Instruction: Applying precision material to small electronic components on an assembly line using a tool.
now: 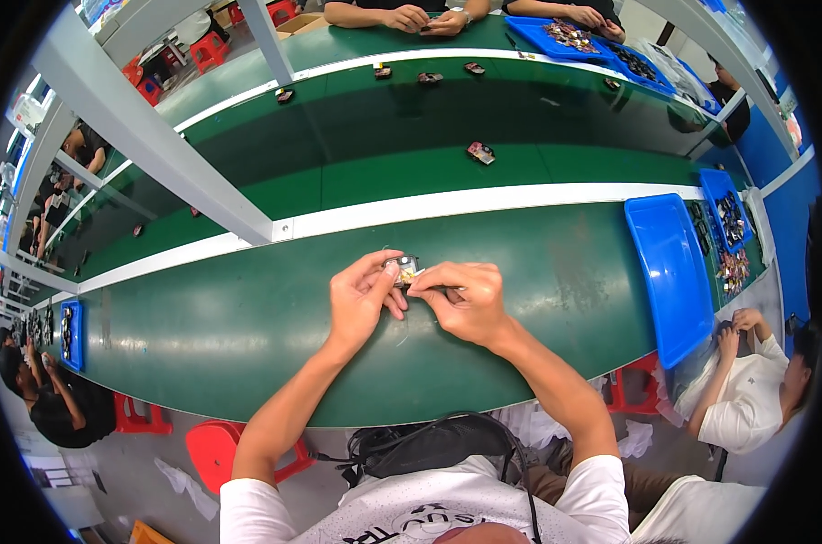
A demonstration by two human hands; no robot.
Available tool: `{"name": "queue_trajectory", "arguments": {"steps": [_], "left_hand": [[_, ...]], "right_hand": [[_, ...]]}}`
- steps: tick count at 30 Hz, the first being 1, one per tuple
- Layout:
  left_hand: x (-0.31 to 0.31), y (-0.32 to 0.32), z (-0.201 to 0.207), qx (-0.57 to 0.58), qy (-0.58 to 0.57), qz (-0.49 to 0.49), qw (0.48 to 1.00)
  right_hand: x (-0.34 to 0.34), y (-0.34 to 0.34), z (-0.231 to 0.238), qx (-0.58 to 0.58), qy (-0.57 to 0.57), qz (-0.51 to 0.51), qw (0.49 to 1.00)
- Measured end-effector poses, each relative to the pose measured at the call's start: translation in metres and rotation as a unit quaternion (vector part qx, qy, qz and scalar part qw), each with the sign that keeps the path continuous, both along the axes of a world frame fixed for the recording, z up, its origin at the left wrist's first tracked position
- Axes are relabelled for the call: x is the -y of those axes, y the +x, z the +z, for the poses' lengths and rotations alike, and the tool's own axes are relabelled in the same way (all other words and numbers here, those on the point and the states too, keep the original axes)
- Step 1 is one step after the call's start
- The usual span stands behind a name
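Observation:
Above the green worktop (248,304), my left hand (361,295) grips a small dark-edged electronic part (405,267) between thumb and fingers. Its inside looks pale with yellowish bits, too small to make out. From the right, my right hand (465,295) meets it with thumb and forefinger pinched at its near corner. A thin dark sliver shows between those fingers, but its kind is unclear. A fine hair-like strand rests on the worktop just below my hands.
Beyond a white rail (384,216), a green conveyor belt (356,177) carries several small parts, one of them (481,152) fairly near. To the right lies a blue tray (669,272), with another blue tray (726,213) of parts behind. A grey post (175,136) rises at left. Co-workers sit around.

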State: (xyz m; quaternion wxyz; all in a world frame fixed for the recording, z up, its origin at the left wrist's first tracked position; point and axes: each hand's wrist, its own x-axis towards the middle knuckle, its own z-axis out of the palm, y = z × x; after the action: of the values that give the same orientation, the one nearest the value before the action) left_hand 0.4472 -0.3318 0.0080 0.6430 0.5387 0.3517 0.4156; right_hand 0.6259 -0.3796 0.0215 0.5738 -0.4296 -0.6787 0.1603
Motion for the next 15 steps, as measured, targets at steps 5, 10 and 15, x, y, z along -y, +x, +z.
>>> {"name": "queue_trajectory", "arguments": {"steps": [5,10,15], "left_hand": [[-0.0032,-0.0014,-0.0013,0.018,-0.002,-0.02,1.0],[-0.0002,-0.0015,-0.0004,0.015,0.006,-0.029,0.999],[0.0005,-0.0034,-0.0032,-0.001,0.005,-0.011,1.0]], "right_hand": [[0.0005,0.0004,0.0036,0.004,-0.005,-0.014,1.0],[-0.0014,0.0008,-0.0002,0.014,0.017,-0.007,1.0],[-0.0028,-0.0012,-0.0043,0.027,0.036,0.003,0.999]]}}
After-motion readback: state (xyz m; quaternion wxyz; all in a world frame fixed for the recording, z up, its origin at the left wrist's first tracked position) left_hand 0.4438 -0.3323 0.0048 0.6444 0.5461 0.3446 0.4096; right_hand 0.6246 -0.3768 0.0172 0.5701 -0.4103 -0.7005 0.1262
